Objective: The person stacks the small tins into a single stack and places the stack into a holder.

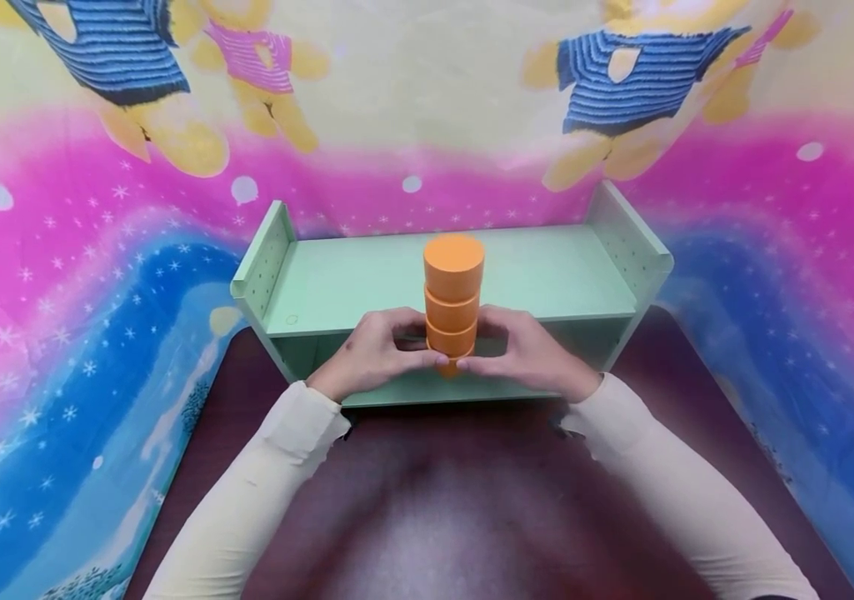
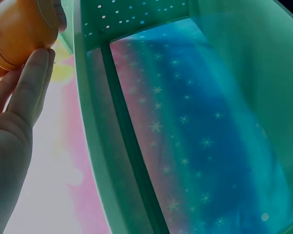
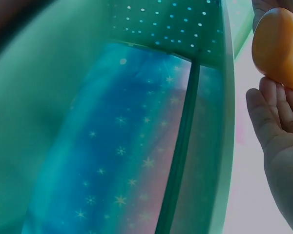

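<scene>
A tall orange stack of round, cup-like pieces (image 1: 453, 279) is held upright in front of the green shelf (image 1: 367, 271). From the left, my left hand (image 1: 385, 350) grips its lower part, thumb in front and fingers behind. My right hand (image 1: 527, 350) grips the same part from the right, and the two thumb tips come close together. Rounded orange sides (image 2: 24, 34) show above my left fingers in the left wrist view. In the right wrist view, a smooth orange piece (image 3: 278, 48) appears by my right fingers. The hands partly hide the stack's bottom.
The shelf has a raised upper board between perforated side panels (image 1: 629, 242) and a lower board (image 1: 464, 389). It stands on a dark reddish-brown table (image 1: 441, 500). A printed cloth (image 1: 427, 133) with bears and snowflakes hangs behind and at both sides.
</scene>
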A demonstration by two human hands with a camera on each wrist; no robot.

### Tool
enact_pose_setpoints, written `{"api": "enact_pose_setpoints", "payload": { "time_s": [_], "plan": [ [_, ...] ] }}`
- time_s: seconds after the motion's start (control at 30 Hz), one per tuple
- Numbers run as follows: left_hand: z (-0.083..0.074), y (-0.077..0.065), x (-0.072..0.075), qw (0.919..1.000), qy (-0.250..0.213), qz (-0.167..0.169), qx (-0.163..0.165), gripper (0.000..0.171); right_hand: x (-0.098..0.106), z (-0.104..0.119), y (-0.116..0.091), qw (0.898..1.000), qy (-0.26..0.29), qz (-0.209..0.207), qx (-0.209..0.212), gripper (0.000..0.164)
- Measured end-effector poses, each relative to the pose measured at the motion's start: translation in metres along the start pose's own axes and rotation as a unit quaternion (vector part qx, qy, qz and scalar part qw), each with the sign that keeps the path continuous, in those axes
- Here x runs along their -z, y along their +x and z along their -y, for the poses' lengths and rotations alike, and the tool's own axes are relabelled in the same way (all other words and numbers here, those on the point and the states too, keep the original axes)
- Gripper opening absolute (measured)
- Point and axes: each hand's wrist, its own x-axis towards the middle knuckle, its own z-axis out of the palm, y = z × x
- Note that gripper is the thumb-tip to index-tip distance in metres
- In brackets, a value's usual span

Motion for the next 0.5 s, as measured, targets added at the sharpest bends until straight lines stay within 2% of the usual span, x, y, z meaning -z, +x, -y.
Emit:
{"api": "enact_pose_setpoints", "payload": {
  "time_s": [0.5],
  "plan": [
    [-0.009,0.016,0.016,0.9993,0.016,-0.005,0.034,0.043,0.01,0.005,0.018,1.0,0.012,-0.001,0.005,0.05]
  ]
}}
